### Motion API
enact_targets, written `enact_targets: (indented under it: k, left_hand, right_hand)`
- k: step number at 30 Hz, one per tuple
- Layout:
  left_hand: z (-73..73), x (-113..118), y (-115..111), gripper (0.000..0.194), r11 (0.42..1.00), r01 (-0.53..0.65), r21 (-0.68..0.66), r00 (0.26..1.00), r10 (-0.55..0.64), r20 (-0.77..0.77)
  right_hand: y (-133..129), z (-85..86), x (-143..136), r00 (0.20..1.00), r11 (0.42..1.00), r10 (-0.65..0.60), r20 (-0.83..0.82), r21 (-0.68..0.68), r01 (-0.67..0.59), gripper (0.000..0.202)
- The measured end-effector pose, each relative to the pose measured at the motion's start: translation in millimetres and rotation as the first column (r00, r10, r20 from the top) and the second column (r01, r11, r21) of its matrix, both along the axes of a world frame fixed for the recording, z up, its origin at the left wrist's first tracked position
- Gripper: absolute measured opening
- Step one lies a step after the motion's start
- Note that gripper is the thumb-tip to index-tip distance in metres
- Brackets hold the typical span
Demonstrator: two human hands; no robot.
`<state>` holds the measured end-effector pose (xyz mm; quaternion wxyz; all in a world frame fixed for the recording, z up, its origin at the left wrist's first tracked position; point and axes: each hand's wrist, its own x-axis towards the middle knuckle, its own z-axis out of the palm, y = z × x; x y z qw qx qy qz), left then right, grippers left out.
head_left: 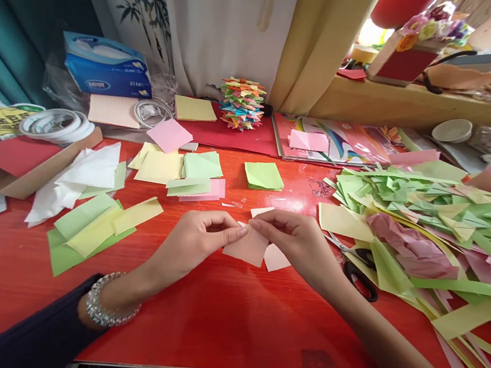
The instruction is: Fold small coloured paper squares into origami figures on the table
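Pinching a pale pink paper square with the left hand and the right hand, pressing both sets of fingers, narrow and nearly meeting, onto its upper part. Holding it around the middle of the table (just left of another pale piece). Facing a stack of green squares toward the table's far edge, with black-handled scissors near the right wrist.

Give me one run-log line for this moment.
left hand: pinching pale pink paper | right hand: pinching same paper | right of hands: scissors | beyond hands: green paper stack
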<state>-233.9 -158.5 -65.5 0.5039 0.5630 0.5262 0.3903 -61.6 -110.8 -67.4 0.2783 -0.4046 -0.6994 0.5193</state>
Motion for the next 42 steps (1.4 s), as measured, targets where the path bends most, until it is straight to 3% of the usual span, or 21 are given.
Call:
enact_targets:
  k: [6, 13, 20, 28, 34, 37, 42]
  left_hand:
    - [-2.9, 1, -1, 0.028, 1.0, -0.02, 0.012, 0.999, 0.02, -0.032]
    - [-0.1, 2, -1, 0.021, 0.999, 0.048, -0.013, 0.997, -0.049, -0.061]
    - [-4.3, -1, -1, 0.021, 0.997, -0.074, -0.011, 0.997, 0.074, 0.009]
    - [-8.8, -2, 2, 0.016, 0.991, -0.108, 0.077, 0.994, 0.109, -0.006]
    - [-11.2, -2, 1, 0.014, 0.983, -0.181, 0.04, 0.978, 0.176, 0.113]
    - [-6.3, -3, 3, 0.016, 0.993, -0.118, -0.011, 0.979, 0.119, 0.164]
    - [-2.4, -4, 5, 0.015, 0.998, -0.064, -0.03, 0.987, 0.067, 0.148]
  right_hand:
    - [-1, -2.5, -1, 1.0, 1.0, -0.008, -0.029, 0.005, 0.008, 0.021]
    - [-4, -4.0, -3, 1.0, 0.994, 0.0, 0.023, 0.108, -0.002, 0.021]
    - [-2, -2.6, -4, 0.983, 0.998, 0.008, -0.185, -0.064, -0.021, 0.017]
    - [-2, -1.6, -4, 0.988, 0.993, 0.035, -0.151, -0.108, -0.052, 0.02]
    - [-8, -5.4, -9, 0.969, 0.99, -0.123, -0.213, 0.042, 0.135, 0.013]
    - [-10, -3.8, -8, 0.959, 0.973, -0.177, -0.222, 0.105, 0.203, 0.01]
    - [-9, -1.7, -6, 0.948, 0.968, -0.207, -0.242, 0.088, 0.234, 0.011]
